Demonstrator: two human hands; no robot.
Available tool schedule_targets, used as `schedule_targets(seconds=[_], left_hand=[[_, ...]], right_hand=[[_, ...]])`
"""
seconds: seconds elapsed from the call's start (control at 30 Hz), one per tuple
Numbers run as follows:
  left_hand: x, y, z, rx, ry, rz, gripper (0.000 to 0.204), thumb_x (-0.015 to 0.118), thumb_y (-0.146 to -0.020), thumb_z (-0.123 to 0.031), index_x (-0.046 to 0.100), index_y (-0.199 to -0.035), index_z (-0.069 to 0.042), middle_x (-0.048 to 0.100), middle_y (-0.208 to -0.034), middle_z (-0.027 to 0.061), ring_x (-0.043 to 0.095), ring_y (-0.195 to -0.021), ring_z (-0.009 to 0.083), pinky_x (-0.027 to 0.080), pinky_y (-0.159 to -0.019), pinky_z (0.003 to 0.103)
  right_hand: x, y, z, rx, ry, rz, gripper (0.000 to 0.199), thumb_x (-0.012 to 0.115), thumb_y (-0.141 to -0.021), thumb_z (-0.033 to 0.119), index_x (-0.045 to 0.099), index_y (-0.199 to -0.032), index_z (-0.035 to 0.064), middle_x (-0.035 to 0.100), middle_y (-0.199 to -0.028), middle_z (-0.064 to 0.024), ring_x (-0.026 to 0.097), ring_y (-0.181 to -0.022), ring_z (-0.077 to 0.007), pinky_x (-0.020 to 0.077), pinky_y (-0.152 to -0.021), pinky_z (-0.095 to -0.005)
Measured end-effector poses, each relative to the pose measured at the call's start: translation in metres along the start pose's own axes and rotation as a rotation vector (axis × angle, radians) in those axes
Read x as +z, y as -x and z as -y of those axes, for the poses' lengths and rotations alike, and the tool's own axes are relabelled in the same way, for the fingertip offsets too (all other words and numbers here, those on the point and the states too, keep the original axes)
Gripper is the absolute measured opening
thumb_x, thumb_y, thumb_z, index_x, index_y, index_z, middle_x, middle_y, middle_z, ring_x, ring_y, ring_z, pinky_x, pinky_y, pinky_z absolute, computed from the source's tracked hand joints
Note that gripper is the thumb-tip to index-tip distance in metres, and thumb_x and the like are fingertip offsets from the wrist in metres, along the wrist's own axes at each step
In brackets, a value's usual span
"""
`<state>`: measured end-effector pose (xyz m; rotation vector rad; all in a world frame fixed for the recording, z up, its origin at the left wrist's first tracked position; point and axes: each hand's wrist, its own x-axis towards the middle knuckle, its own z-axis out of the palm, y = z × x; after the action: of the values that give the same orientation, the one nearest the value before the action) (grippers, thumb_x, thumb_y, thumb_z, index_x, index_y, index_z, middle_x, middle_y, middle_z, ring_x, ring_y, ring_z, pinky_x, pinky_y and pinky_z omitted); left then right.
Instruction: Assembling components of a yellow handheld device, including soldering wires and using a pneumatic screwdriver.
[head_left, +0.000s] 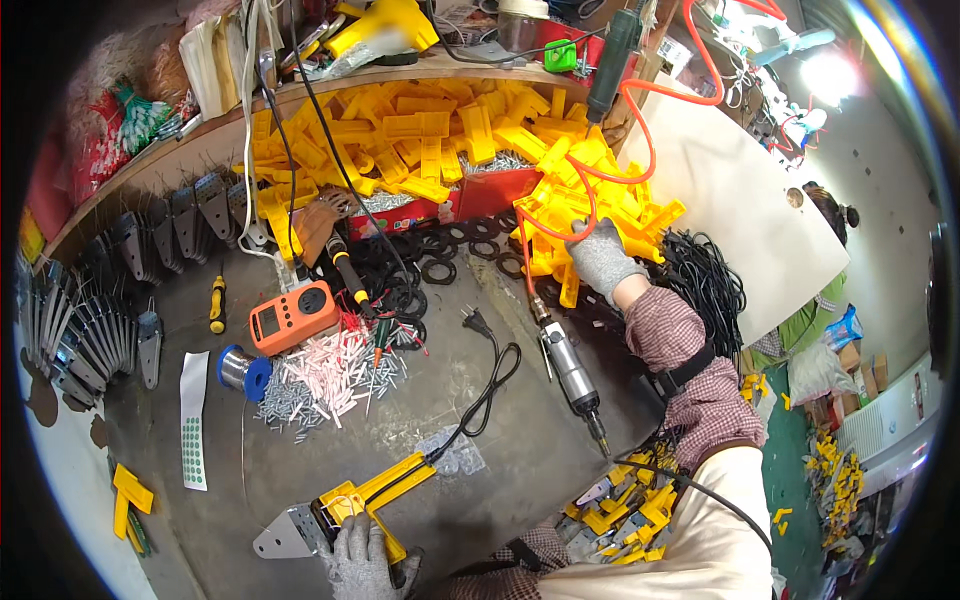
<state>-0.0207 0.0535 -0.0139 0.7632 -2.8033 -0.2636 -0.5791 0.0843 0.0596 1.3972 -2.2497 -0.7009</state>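
Observation:
My left hand [362, 560], in a grey glove, is closed over a yellow plastic housing [398, 480] at the near edge of the bench. A pointed metal plate [287, 535] sticks out of the housing's left end. Thin wires show inside it, and a black power cord [485, 395] with a plug trails from its other end. My right hand [604, 258], also gloved, reaches to a heap of yellow plastic shells [600, 190] at the back right. Its thumb and fingers look apart against the shells; the fingertips are partly hidden.
A pneumatic screwdriver [570, 370] on an orange hose lies mid-right. Left of centre are an orange meter [295, 317], a solder spool [243, 372] and pink and grey sleeves [335, 375]. Metal plates [85, 330] line the left edge; black cords [700, 285] lie right; a tool [615, 60] hangs above.

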Motion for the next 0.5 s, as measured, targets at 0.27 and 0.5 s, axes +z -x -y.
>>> schedule_targets(seconds=[0.27, 0.5], left_hand=[[0.002, -0.004, 0.008, 0.004, 0.057, 0.117, 0.068, 0.077, -0.078, -0.043, 0.059, -0.124, 0.003, 0.055, -0.132, 0.0211, 0.049, -0.125, 0.0377, 0.032, -0.108, 0.062], [0.011, -0.005, 0.010, 0.021, -0.027, 0.049, 0.064, 0.065, -0.089, -0.051, 0.063, -0.125, 0.002, 0.055, -0.137, 0.0171, 0.050, -0.128, 0.0307, 0.037, -0.104, 0.058]], right_hand=[[-0.034, 0.040, -0.025, 0.185, -0.489, -0.200, 0.045, 0.069, -0.089, 0.020, 0.062, -0.126, -0.0035, 0.066, -0.113, -0.0302, 0.065, -0.108, -0.0413, 0.0511, -0.090, -0.0469], [-0.033, 0.116, -0.032, 0.564, -0.976, -0.396, 0.056, 0.061, -0.098, 0.031, 0.051, -0.139, -0.0059, 0.057, -0.133, -0.0268, 0.057, -0.122, -0.0338, 0.0438, -0.103, -0.0386]])
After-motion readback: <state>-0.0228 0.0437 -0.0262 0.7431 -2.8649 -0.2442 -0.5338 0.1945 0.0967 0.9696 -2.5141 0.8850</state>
